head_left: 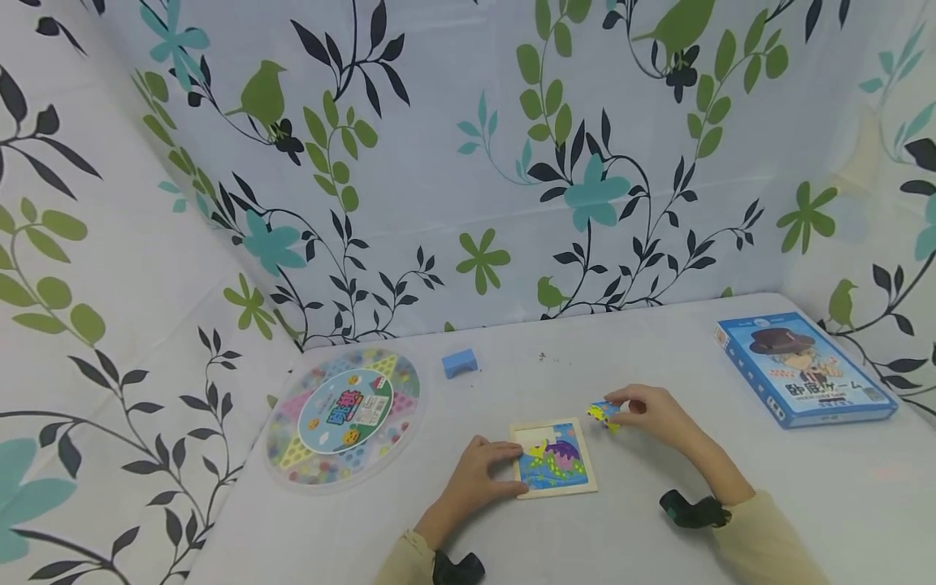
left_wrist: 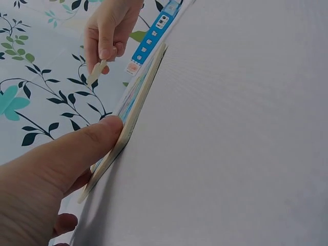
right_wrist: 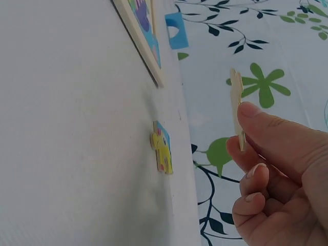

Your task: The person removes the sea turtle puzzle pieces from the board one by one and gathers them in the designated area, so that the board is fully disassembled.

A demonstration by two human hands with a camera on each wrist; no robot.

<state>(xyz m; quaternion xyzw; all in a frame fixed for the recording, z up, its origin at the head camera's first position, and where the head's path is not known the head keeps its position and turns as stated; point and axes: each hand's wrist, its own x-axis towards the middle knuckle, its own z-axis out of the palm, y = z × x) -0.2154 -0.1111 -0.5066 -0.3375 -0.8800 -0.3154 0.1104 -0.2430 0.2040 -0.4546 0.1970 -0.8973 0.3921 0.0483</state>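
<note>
A small square jigsaw puzzle (head_left: 556, 461) in a pale wooden frame lies on the white table, with a purple and yellow dinosaur picture. Bare wood shows along its upper left. My left hand (head_left: 483, 474) grips the frame's left side, thumb by the lower corner; in the left wrist view the thumb (left_wrist: 97, 134) lies against the frame edge. Above the table to the right of the frame, my right hand (head_left: 651, 412) pinches a thin wooden puzzle piece (right_wrist: 236, 107) between thumb and index finger. Below it, a yellow and blue puzzle piece (right_wrist: 163, 149) lies flat.
A round, clear-rimmed game board (head_left: 292, 471) with a colourful label lies at the left. Behind the puzzle sits a small blue block (head_left: 459, 363) with an arched cutout. At the right rests a blue game box (head_left: 812, 374). Leaf-patterned cloth hangs behind the table.
</note>
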